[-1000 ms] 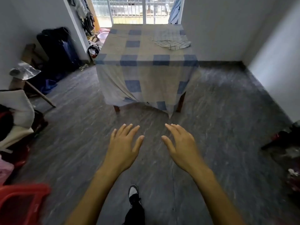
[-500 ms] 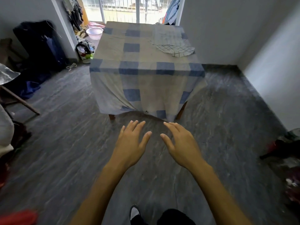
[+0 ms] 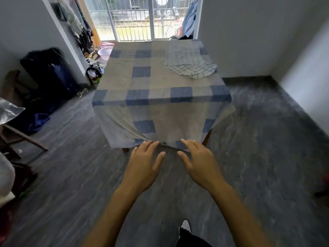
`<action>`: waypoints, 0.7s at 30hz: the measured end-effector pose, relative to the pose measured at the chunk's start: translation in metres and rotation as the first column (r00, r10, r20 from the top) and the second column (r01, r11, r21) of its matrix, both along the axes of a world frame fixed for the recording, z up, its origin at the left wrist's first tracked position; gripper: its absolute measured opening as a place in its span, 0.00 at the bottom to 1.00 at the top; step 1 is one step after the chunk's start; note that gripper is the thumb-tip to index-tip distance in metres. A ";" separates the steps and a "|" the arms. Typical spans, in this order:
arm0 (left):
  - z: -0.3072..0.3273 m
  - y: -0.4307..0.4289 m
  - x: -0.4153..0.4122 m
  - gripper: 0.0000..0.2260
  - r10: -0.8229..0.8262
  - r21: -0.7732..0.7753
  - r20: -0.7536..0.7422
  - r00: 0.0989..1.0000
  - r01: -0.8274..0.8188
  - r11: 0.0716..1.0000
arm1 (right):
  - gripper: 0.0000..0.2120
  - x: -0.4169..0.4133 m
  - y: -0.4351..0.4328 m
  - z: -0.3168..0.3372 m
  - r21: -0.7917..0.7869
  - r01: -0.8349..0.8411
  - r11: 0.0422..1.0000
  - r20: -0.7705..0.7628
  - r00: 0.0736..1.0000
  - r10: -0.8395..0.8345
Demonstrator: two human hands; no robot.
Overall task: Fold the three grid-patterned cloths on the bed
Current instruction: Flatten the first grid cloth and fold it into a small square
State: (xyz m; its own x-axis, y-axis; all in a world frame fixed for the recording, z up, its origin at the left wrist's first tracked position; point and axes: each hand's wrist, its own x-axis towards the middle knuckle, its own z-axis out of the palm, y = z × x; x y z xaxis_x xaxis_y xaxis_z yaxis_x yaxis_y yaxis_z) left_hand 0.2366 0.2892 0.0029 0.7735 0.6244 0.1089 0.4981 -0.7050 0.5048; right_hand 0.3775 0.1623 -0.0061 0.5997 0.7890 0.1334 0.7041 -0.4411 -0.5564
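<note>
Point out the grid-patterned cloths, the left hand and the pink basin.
grid-patterned cloths [image 3: 188,61], head view, middle of the pile.
left hand [image 3: 144,164], head view, back of the hand.
pink basin [image 3: 105,54], head view, its near wall.

Two bare hands, the left hand [image 3: 142,164] and the right hand [image 3: 199,163], reach out flat with fingers spread. White grid-patterned cloths [image 3: 188,61] lie crumpled on the bed's blue-and-beige checked sheet [image 3: 142,86]. One black-and-white shoe [image 3: 185,227] stands on the grey floor [image 3: 267,157].
</note>
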 end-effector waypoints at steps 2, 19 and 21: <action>0.006 0.008 0.024 0.30 0.007 0.004 -0.002 1.000 -0.007 1.000 | 0.26 0.027 0.008 0.002 0.006 -0.003 1.000 -0.014 1.000 0.003; -0.022 0.137 0.139 0.23 0.042 -0.073 -0.004 0.999 -0.042 0.996 | 0.21 0.152 0.137 -0.016 -0.058 -0.008 0.998 0.001 1.000 0.008; -0.028 0.164 0.149 0.22 0.045 -0.084 0.011 0.999 -0.044 0.995 | 0.22 0.161 0.165 -0.016 -0.080 -0.014 0.997 0.027 0.999 0.016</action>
State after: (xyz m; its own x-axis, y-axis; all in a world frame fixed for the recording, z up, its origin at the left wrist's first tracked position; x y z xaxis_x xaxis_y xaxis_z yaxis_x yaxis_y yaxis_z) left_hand 0.3858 0.4530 -0.0249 0.7437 0.6654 0.0647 0.5208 -0.6373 0.5680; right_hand 0.5386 0.3273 -0.0222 0.5844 0.8069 0.0866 0.7260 -0.4722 -0.5000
